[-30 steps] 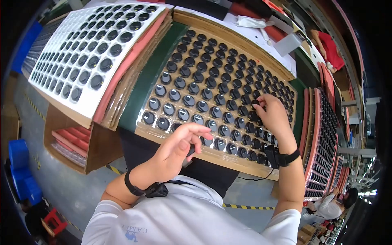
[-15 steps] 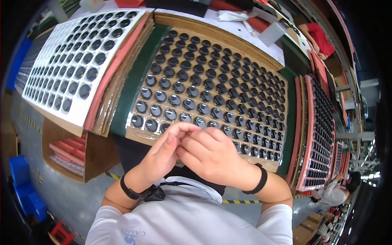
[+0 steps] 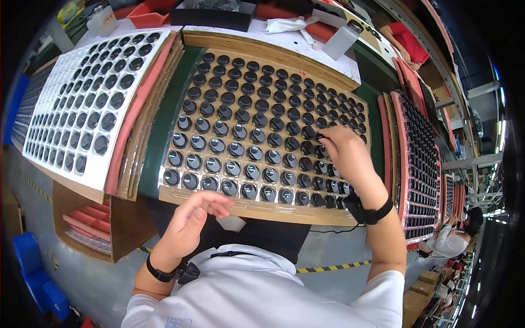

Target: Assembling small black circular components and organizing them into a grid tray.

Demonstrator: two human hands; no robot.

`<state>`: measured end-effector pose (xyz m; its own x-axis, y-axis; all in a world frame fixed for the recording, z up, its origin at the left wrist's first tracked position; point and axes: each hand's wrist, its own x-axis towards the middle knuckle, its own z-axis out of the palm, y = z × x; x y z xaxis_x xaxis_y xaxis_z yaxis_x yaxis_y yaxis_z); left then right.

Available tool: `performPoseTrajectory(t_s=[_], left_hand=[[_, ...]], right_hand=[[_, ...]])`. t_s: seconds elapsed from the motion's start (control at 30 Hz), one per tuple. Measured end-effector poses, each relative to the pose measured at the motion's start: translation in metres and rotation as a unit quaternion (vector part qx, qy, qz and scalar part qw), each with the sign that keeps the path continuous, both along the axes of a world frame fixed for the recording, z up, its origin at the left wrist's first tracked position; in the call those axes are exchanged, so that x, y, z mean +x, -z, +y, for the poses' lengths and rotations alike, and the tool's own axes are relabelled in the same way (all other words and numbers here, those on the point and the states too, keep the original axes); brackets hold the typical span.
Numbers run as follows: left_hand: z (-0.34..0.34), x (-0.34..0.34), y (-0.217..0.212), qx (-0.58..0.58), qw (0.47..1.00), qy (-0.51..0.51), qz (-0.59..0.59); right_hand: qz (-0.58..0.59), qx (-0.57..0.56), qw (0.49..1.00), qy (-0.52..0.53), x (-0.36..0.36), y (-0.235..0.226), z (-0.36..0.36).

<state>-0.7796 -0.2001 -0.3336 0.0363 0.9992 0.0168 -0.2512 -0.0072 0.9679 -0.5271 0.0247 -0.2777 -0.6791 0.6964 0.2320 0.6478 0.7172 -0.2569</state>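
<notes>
A clear plastic tray on brown board lies in front of me, filled with rows of short, round, glossy black parts. Over the right half of the tray is my right hand. Its thumb and fingers are pinched at a black round part, mostly hidden by the fingertips. My left hand hovers at the tray's near left edge, palm turned inward. Its fingers are loosely curved and apart from the thumb, with nothing visible in them.
At the left, a white tray of black parts rests on stacked boards. Another black-filled tray stands to the right. Behind are a translucent bottle, white gloves and a red bin. A person in red is at the far right.
My hands were together over the tray's near edge and are now apart. The right reached right and forward to the black parts; the left moved left and lower. The view shifted slightly.
</notes>
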Motion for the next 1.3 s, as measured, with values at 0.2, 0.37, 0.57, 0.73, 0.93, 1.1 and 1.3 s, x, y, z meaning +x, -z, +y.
performPoseTrajectory(t_s=[0.2,0.37,0.57,0.73,0.93,1.1,1.3], left_hand=[[-0.004,-0.001,-0.003,0.019,1.0,-0.015,-0.005],[-0.004,-0.001,0.0,0.034,0.999,-0.008,-0.011],[-0.003,0.003,-0.004,0.05,0.995,-0.007,0.085],[-0.001,0.0,-0.009,0.136,0.961,-0.029,0.239],[0.019,0.018,-0.025,0.277,0.902,-0.114,0.313],[0.018,0.022,-0.021,0.326,0.87,-0.132,0.347],[0.009,0.028,-0.021,0.287,0.886,-0.155,0.328]], right_hand=[[-0.07,-0.005,0.997,0.017,0.01,0.014,0.024],[-0.093,0.018,0.995,-0.023,0.005,0.014,0.024],[-0.076,-0.003,0.996,-0.054,0.014,0.014,0.03],[0.093,-0.134,0.987,0.006,0.002,-0.017,-0.015],[0.329,-0.478,0.808,-0.101,-0.04,-0.009,-0.104],[0.417,-0.61,0.668,-0.082,-0.067,0.012,-0.128],[0.423,-0.597,0.674,-0.1,-0.058,0.017,-0.129]])
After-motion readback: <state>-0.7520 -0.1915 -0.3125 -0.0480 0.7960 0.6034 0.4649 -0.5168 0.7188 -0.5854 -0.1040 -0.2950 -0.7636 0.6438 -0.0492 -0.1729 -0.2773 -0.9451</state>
